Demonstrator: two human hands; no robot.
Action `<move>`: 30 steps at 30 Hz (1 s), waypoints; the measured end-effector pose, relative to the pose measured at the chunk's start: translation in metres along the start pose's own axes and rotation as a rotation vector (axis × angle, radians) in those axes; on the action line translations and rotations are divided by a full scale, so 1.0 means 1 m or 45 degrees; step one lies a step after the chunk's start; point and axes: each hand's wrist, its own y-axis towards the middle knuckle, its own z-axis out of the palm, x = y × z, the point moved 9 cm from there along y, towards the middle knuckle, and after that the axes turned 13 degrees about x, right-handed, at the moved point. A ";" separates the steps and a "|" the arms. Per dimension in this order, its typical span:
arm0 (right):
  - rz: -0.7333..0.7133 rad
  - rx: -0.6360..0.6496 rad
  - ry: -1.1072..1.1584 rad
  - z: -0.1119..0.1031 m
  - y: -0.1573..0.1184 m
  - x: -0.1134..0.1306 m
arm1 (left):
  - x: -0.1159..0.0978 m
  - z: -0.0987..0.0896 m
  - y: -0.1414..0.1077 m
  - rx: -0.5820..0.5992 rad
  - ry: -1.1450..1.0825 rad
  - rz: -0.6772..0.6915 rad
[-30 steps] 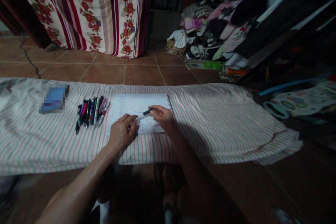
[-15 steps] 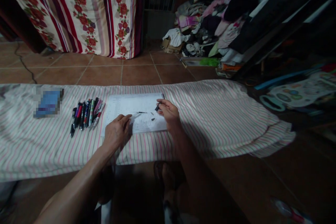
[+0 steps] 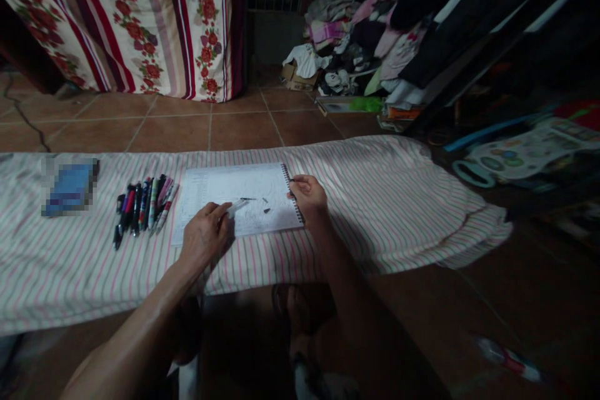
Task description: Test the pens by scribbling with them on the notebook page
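A spiral notebook (image 3: 234, 178) lies open on striped cloth in front of me. My left hand (image 3: 206, 231) rests on its lower part, thumb and fingers pinching a clear pen barrel (image 3: 239, 205). Beside that barrel's tip a thin pen refill (image 3: 248, 199) lies on the page. Two small dark pen parts (image 3: 267, 210) are a little further right on the paper. At the spiral edge, my right hand (image 3: 310, 199) is closed in a pinch around a small black pen cap (image 3: 291, 182), mostly covered by the fingers.
Several pens (image 3: 143, 206) lie in a row left of the notebook. Further left is a blurred blue object (image 3: 70, 187). Striped cloth (image 3: 375, 200) covers the surface. Beyond it are a floral curtain (image 3: 159, 25) and a clothes pile (image 3: 365, 44). A bottle (image 3: 509, 359) lies on the floor.
My right hand has moved right with the small black cap, from above the page to the spiral edge. My left hand keeps its hold on the clear barrel. The view has shifted slightly.
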 end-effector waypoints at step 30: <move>-0.446 -0.021 -1.251 0.040 -0.003 0.020 | -0.006 -0.001 0.004 -0.096 0.096 0.144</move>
